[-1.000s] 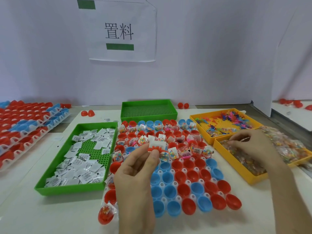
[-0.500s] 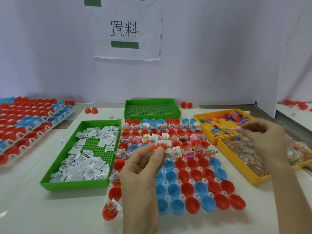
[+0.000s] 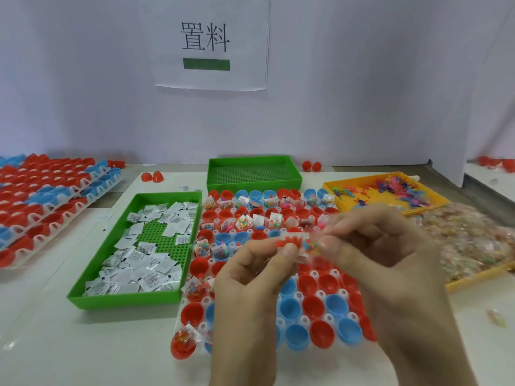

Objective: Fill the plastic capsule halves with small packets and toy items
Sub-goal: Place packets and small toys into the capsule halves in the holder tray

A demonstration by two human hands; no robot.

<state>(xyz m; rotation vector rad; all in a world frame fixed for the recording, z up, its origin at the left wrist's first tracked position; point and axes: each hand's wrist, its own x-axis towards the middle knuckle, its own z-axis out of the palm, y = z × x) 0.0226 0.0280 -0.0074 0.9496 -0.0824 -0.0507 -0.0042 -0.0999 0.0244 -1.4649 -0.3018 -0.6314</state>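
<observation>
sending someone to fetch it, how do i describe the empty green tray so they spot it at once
Find the paper sign on the back wall; straight below it, behind the grid of red and blue capsule halves, sits a green tray. Unlike the nearer green tray full of white packets, its perforated floor is bare.

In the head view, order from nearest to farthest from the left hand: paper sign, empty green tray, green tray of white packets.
1. green tray of white packets, beside the left hand
2. empty green tray, farther back
3. paper sign, on the wall
</observation>
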